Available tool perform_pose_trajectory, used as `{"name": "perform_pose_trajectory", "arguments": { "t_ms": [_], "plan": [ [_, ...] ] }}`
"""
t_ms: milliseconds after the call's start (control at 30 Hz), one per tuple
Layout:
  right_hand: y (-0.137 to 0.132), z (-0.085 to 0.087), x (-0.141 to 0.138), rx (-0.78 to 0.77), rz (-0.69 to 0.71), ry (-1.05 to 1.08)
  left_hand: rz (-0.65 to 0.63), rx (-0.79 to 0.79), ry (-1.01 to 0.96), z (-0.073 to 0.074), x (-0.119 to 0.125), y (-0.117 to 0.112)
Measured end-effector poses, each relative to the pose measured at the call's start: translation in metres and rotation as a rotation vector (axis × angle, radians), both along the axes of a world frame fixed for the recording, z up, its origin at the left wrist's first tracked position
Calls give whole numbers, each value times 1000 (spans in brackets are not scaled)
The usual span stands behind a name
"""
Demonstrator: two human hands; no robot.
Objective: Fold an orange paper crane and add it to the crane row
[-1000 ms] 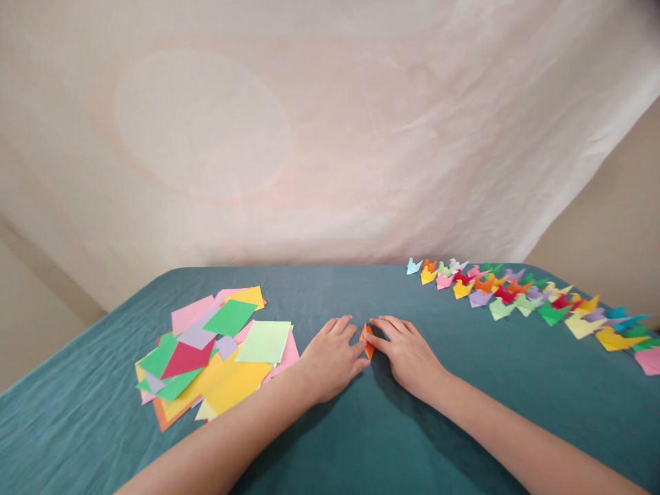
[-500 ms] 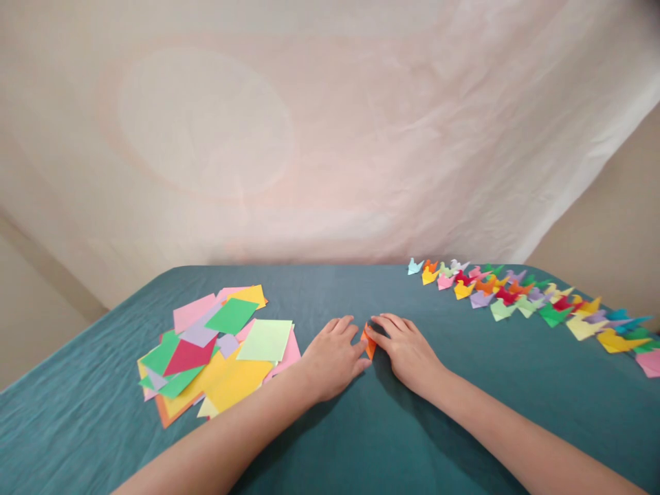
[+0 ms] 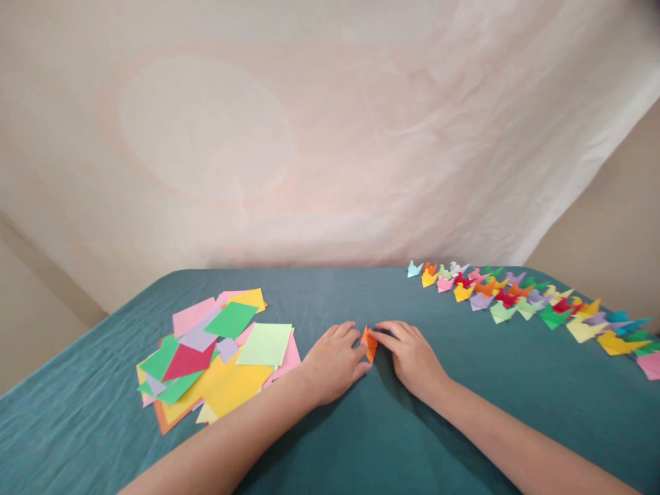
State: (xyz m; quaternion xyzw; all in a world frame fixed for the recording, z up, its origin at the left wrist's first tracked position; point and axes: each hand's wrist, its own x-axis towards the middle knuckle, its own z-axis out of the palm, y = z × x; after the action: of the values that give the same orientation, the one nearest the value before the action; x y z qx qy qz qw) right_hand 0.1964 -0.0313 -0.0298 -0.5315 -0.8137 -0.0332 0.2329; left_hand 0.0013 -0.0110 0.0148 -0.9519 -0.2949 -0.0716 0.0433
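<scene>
A small piece of orange folded paper (image 3: 370, 346), narrow and pointed at both ends, lies on the cloth between my hands. My left hand (image 3: 336, 363) rests at its left side, thumb and fingertips against the lower left edge, holding it down. From the right, my right hand (image 3: 414, 354) reaches in with its index finger and thumb closed at the paper's upper right edge. The rest of its fingers are bent. The undersides of both hands are hidden, and so is part of the paper's left edge.
Loose coloured paper squares (image 3: 227, 385) lie in an overlapping pile on the left, partly behind my left forearm. Rows of small folded paper birds (image 3: 502, 311) stand along the right side. A dark green cloth (image 3: 330, 454) covers the table, and a pale curtain (image 3: 330, 158) hangs behind it.
My right hand has drawn back slightly to the right, so more of the orange folded paper shows, including its top point. My left hand stays almost in place.
</scene>
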Motion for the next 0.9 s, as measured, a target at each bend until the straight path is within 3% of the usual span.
{"name": "perform_pose_trajectory", "arguments": {
  "t_ms": [433,667,900],
  "plan": [
    [-4,5,-4,0,96,25,-26,-30,-44,-2,2,3],
    [1,2,0,-62,12,210,-1,-96,-186,-15,2,11],
    [3,2,-4,-64,-84,231,54,-194,-373,-21,0,19]
  ]
}}
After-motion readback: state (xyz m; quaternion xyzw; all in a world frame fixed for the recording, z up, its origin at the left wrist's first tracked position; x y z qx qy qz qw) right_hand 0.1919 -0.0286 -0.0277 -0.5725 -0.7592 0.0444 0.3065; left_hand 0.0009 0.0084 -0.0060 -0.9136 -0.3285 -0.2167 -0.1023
